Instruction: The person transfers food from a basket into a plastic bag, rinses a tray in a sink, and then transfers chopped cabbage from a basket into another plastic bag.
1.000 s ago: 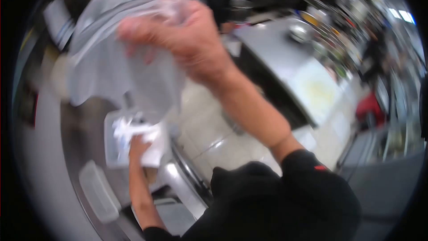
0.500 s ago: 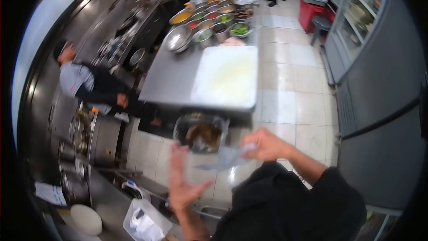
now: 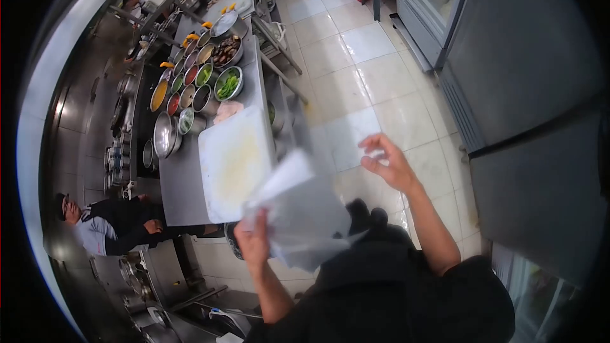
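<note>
My left hand [image 3: 255,241] is closed on the edge of a thin, whitish plastic bag [image 3: 308,213], its thumb on the near face. The bag is spread out, slightly see-through and blurred in front of my dark clothing. Apart from it, over the tiled floor, my right hand [image 3: 386,162] is raised with thumb and curled fingers apart and nothing between them. A white cutting board [image 3: 232,159] with a yellowish stain lies just beyond the bag, which overlaps its near corner.
Beyond the board, the steel table [image 3: 181,184] carries metal bowls [image 3: 166,134], green vegetables [image 3: 227,84] and pale raw meat [image 3: 227,111]. A co-worker [image 3: 111,225] stands left of the table. A grey refrigerator [image 3: 521,57] flanks the tiled floor [image 3: 406,98] on the right.
The bag, bunched in my right hand before, is now spread out in my left. My right hand has let go and lifted. The view has turned, and the black bin is mostly hidden.
</note>
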A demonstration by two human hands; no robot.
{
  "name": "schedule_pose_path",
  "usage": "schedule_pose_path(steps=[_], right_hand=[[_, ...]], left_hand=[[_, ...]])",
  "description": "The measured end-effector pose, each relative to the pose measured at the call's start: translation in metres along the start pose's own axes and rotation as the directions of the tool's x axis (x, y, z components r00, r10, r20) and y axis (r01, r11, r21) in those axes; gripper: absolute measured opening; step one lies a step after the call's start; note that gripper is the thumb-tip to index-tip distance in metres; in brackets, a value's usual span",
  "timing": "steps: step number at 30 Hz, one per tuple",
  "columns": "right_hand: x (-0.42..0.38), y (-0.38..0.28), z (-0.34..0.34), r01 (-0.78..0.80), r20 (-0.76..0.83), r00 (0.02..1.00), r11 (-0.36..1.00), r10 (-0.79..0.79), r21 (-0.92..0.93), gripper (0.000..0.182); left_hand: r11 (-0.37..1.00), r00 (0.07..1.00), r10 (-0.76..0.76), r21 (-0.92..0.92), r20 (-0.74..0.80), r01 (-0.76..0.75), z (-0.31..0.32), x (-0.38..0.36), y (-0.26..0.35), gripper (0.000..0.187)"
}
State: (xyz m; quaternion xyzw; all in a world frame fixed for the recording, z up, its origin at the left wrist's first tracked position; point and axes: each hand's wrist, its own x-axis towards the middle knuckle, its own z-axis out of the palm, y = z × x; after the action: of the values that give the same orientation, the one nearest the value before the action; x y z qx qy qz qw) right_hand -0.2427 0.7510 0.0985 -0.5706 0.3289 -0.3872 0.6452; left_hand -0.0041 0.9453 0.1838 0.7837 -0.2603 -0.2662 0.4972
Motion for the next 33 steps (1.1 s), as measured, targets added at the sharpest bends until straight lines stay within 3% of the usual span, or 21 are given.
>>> schedule_pose_path(steps=[2,3,4,6,8,9,11,12,13,15,17,19,20,22,23,24,26,28,29,32,33], right_hand=[[0.022,0.06,-0.016,-0.244,0.197,0.944,0.962,0.265,-0.125,0.043],[0.032,0.076,-0.017,-0.41,0.395,0.806,0.897,0.442,-0.167,0.052],[0.042,0.088,-0.018,-0.547,0.557,0.597,0.801,0.578,-0.245,0.061],[0.058,0.108,-0.009,-0.562,0.747,0.314,0.749,0.586,-0.351,0.051],[0.073,0.127,-0.007,-0.676,0.817,0.217,0.686,0.535,-0.269,0.067],[0.084,0.127,-0.009,-0.742,0.814,0.266,0.649,0.516,-0.169,0.08],[0.119,0.117,-0.01,-0.734,0.688,0.517,0.677,0.51,0.05,0.082],[0.137,0.112,-0.016,-0.704,0.602,0.623,0.694,0.499,0.153,0.084],[0.158,0.12,-0.026,-0.742,0.608,0.613,0.632,0.504,0.224,0.082],[0.19,0.124,-0.045,-0.693,0.538,0.71,0.582,0.454,0.424,0.082],[0.233,0.114,-0.067,-0.575,0.441,0.818,0.552,0.37,0.604,0.08],[0.28,0.092,-0.09,-0.507,0.437,0.861,0.512,0.259,0.694,0.079],[0.305,0.085,-0.1,-0.477,0.436,0.877,0.483,0.203,0.734,0.078],[0.349,0.095,-0.11,-0.625,0.498,0.78,0.439,0.38,0.645,0.076],[0.372,0.111,-0.113,-0.685,0.52,0.728,0.453,0.446,0.57,0.075],[0.392,0.12,-0.115,-0.739,0.532,0.674,0.461,0.513,0.492,0.074],[0.431,0.12,-0.119,-0.716,0.577,0.698,0.401,0.425,0.571,0.061],[0.466,0.148,-0.118,-0.717,0.65,0.694,0.378,0.31,0.585,0.055],[0.496,0.115,-0.117,-0.688,0.624,0.725,0.27,0.293,0.673,0.05],[0.576,0.123,-0.113,-0.741,0.657,0.672,0.299,0.342,0.602,0.051],[0.602,0.126,-0.109,-0.763,0.725,0.628,0.042,0.283,0.645,0.052]], left_hand=[[0.992,0.985,0.057,-0.105,-0.163,-0.075,0.011,0.028,0.013,0.02],[0.981,0.966,0.077,-0.154,-0.248,-0.118,0.02,0.043,0.017,0.022],[0.981,0.97,0.025,-0.179,-0.241,-0.069,0.031,0.06,0.019,0.023],[0.974,0.975,-0.077,-0.226,-0.21,0.028,0.057,0.099,0.026,0.024],[0.97,0.993,-0.077,-0.237,-0.089,0.054,0.101,0.147,0.033,0.022],[0.964,0.999,-0.03,-0.266,-0.043,0.018,0.131,0.17,0.041,0.023],[0.961,0.969,-0.042,-0.254,0.245,0.106,0.18,0.208,0.067,0.021],[0.947,0.923,0.047,-0.31,0.382,0.08,0.205,0.225,0.074,0.021],[0.925,0.869,0.017,-0.338,0.495,0.175,0.23,0.235,0.094,0.022],[0.905,0.778,0.064,-0.365,0.625,0.219,0.276,0.26,0.116,0.024],[0.81,0.773,0.029,-0.468,0.634,0.354,0.315,0.282,0.151,0.02],[0.696,0.735,-0.012,-0.522,0.678,0.493,0.343,0.316,0.174,0.019],[0.673,0.728,-0.028,-0.525,0.686,0.521,0.353,0.337,0.178,0.02],[0.625,0.719,-0.076,-0.529,0.691,0.574,0.365,0.378,0.186,0.022],[0.62,0.784,-0.212,-0.54,0.583,0.569,0.373,0.395,0.197,0.024],[0.571,0.757,-0.168,-0.563,0.631,0.597,0.37,0.419,0.191,0.024],[0.527,0.823,-0.172,-0.655,0.541,0.541,0.367,0.452,0.204,0.024],[0.629,0.911,-0.223,-0.663,0.348,0.407,0.363,0.489,0.193,0.023],[0.672,0.938,-0.248,-0.655,0.241,0.346,0.358,0.503,0.185,0.023],[0.71,0.972,-0.222,-0.671,0.074,0.213,0.351,0.539,0.179,0.033],[0.685,0.975,-0.217,-0.702,0.058,0.194,0.347,0.551,0.173,0.036]])
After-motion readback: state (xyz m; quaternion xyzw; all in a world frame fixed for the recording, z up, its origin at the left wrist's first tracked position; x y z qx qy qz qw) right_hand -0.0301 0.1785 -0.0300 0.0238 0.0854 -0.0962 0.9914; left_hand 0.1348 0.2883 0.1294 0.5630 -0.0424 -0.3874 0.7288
